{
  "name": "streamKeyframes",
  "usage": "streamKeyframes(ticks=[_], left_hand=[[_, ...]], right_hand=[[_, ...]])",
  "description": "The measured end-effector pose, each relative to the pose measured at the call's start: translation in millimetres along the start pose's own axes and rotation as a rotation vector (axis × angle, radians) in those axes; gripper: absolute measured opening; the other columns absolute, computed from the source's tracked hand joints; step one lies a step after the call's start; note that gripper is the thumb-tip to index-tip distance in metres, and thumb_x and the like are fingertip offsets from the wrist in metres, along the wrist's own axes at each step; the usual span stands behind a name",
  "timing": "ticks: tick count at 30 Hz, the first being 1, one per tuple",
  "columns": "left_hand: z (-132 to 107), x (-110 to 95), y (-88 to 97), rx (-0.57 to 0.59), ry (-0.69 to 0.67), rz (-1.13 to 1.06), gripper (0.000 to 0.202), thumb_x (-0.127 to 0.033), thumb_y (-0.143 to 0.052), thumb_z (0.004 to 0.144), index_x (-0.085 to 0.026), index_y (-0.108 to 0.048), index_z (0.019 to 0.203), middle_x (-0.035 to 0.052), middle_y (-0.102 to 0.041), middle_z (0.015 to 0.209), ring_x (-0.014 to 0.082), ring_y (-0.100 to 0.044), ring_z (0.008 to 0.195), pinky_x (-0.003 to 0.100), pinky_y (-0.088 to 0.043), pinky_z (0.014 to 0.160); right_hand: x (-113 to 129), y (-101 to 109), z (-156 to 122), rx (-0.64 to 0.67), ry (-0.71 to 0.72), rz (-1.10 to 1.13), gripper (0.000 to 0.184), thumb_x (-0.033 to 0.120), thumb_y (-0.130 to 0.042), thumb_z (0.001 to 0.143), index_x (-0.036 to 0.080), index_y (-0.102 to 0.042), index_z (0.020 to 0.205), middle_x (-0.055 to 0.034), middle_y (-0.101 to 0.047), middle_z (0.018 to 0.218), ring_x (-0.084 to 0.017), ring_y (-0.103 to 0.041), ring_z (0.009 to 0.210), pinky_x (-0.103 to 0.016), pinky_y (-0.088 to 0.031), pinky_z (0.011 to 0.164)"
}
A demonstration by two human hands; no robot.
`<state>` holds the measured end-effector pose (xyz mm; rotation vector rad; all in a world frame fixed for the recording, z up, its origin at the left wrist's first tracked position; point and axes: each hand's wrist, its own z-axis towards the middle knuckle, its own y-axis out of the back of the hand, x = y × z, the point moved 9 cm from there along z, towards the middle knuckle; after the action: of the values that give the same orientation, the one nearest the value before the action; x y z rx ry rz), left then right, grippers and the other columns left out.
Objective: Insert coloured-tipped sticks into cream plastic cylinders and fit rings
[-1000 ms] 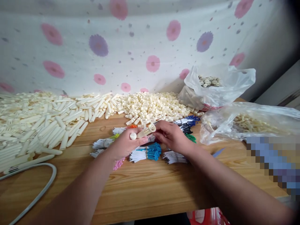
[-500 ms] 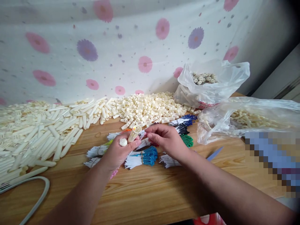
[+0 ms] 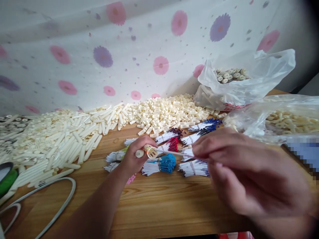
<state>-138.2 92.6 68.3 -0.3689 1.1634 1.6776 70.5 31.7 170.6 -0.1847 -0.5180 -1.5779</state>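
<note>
Wrapped in the left hand (image 3: 136, 156), just left of the blue-tipped bundle (image 3: 159, 165): a cream slotted tube (image 3: 151, 151) beside a round-ended white piece (image 3: 139, 153), mouth turned rightward, likely for access from that side. Apparently pinched in the blurred right hand (image 3: 251, 174), right of the blue-tipped bundle: a thin white stick (image 3: 175, 153), reaching to the tube's mouth; whether inserted, impossible to tell. Behind the blue-tipped bundle: a red-tipped bundle (image 3: 171, 145), probably grouped by colour for sorting. Farther behind: heaped slotted pieces (image 3: 166, 111); to its far left, long tubes (image 3: 82, 137), seemingly separated by type; to its far right, a plastic bag (image 3: 245, 91), presumably for containment.
</note>
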Motion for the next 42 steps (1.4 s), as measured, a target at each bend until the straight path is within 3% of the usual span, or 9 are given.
streamKeyframes(ticks=[3,7,10,14,17,20,25,34,42], left_hand=[[0.5,-4.8,-4.0,0.032,-0.026,0.018,0.02,-0.038,-0.055,0.087,-0.021,-0.063,0.082,0.0029,-0.059,0.075,0.0168,-0.056,0.07,0.031,-0.044,0.064],[2.6,-13.2,-7.5,0.049,-0.053,0.05,0.018,-0.036,-0.054,0.087,-0.022,-0.061,0.077,0.0026,-0.058,0.071,0.0179,-0.054,0.068,0.033,-0.043,0.062],[3.8,-17.2,-9.3,0.071,-0.061,0.049,0.019,-0.036,-0.053,0.087,-0.022,-0.06,0.077,0.0027,-0.057,0.071,0.0182,-0.053,0.067,0.033,-0.042,0.062],[3.6,-16.9,-9.7,0.096,-0.074,0.07,0.018,-0.035,-0.053,0.089,-0.021,-0.059,0.079,0.0018,-0.057,0.075,0.0164,-0.053,0.071,0.031,-0.042,0.066],[2.0,-16.1,-9.5,0.116,-0.109,0.062,0.024,-0.042,-0.053,0.088,-0.02,-0.061,0.092,0.003,-0.057,0.083,0.0173,-0.054,0.077,0.031,-0.042,0.07],[0.4,-15.3,-7.1,0.109,-0.124,0.046,0.044,-0.055,-0.045,0.087,-0.021,-0.06,0.11,0.0059,-0.057,0.093,0.0198,-0.054,0.085,0.033,-0.043,0.074],[0.1,-17.2,0.3,0.023,-0.126,0.132,0.05,-0.057,-0.039,0.088,-0.021,-0.062,0.114,0.0062,-0.055,0.095,0.0191,-0.053,0.088,0.031,-0.043,0.075],[-4.4,-32.7,8.8,-0.196,-0.229,0.34,0.038,-0.047,-0.042,0.092,-0.02,-0.064,0.109,0.0055,-0.057,0.095,0.0174,-0.055,0.087,0.031,-0.045,0.075],[-14.8,-44.6,18.9,-0.376,-0.278,0.508,0.029,-0.039,-0.055,0.088,-0.022,-0.067,0.108,0.0045,-0.056,0.093,0.0181,-0.055,0.085,0.031,-0.045,0.074]], right_hand=[[11.9,-13.2,2.7,0.142,0.043,-0.095,0.015,0.013,-0.067,0.078,0.028,-0.064,0.081,-0.0001,-0.073,0.079,-0.014,-0.069,0.072,-0.025,-0.058,0.064],[15.0,-25.2,-3.3,0.143,0.137,-0.205,0.011,0.012,-0.063,0.081,0.022,-0.063,0.084,-0.0025,-0.073,0.085,-0.012,-0.068,0.077,-0.023,-0.058,0.071],[13.1,-34.2,-11.2,0.179,0.187,-0.183,0.009,0.011,-0.061,0.083,0.016,-0.062,0.09,-0.0072,-0.072,0.09,-0.013,-0.067,0.082,-0.024,-0.058,0.074],[7.8,-38.8,-12.6,0.163,0.178,-0.138,0.01,0.01,-0.058,0.083,0.015,-0.061,0.092,-0.0091,-0.071,0.089,-0.014,-0.066,0.085,-0.026,-0.058,0.073],[-1.6,-42.0,-9.5,0.128,0.127,-0.077,0.012,0.007,-0.056,0.084,0.016,-0.061,0.09,-0.0081,-0.07,0.086,-0.014,-0.066,0.084,-0.027,-0.057,0.074],[-14.2,-45.4,-8.5,0.094,0.076,-0.049,0.01,0.008,-0.057,0.083,0.015,-0.062,0.088,-0.0084,-0.068,0.085,-0.015,-0.064,0.081,-0.028,-0.055,0.073],[-33.9,-47.3,-11.1,0.044,-0.023,-0.096,0.004,0.011,-0.064,0.081,0.012,-0.065,0.077,-0.0066,-0.058,0.08,-0.013,-0.056,0.074,-0.025,-0.049,0.063],[-42.1,-52.2,-17.6,0.031,-0.084,-0.122,0.004,0.01,-0.063,0.08,0.012,-0.066,0.08,-0.0052,-0.054,0.083,-0.013,-0.053,0.08,-0.027,-0.046,0.069],[-61.1,-56.0,-28.8,-0.096,-0.29,0.092,0.006,0.01,-0.062,0.08,0.015,-0.065,0.078,-0.0032,-0.053,0.083,-0.013,-0.053,0.08,-0.027,-0.045,0.07]])
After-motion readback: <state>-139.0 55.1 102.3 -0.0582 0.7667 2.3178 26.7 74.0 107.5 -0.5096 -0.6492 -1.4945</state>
